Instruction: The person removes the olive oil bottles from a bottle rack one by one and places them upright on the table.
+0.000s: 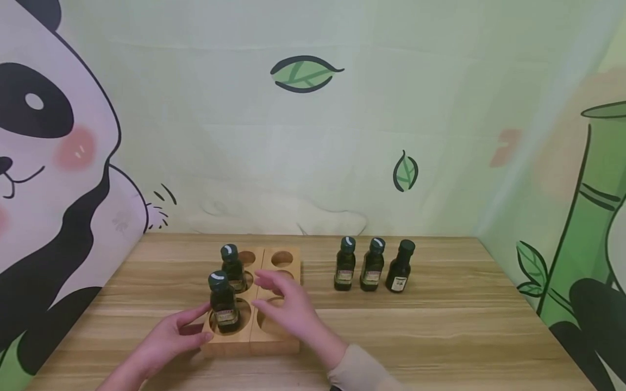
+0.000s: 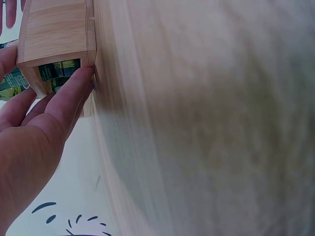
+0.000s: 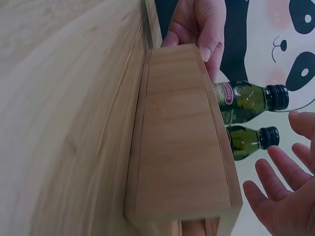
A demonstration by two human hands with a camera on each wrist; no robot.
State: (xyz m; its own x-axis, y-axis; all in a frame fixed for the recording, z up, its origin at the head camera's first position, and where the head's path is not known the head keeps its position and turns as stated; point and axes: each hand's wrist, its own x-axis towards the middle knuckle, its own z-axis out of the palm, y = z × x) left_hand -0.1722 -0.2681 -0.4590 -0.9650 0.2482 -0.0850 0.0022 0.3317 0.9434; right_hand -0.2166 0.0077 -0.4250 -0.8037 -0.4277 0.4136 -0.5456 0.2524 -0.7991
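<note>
A wooden holder (image 1: 254,346) with six round holes lies on the table. Two small dark-green bottles stand in its left column, one in the front hole (image 1: 224,307) and one in the middle hole (image 1: 232,269). My left hand (image 1: 195,326) rests against the holder's front left corner, fingers fairly straight along its side (image 2: 74,93), thumb beside the front bottle. My right hand (image 1: 281,301) hovers open over the right column, fingers spread, holding nothing. In the right wrist view the holder (image 3: 182,137) fills the middle, with both bottles (image 3: 246,96) beyond it and my right hand's fingers (image 3: 280,187) apart from them.
Three more green bottles (image 1: 373,264) stand in a row on the table (image 1: 440,326) to the right of the holder. A wall with panda and bamboo pictures closes off the back and both sides.
</note>
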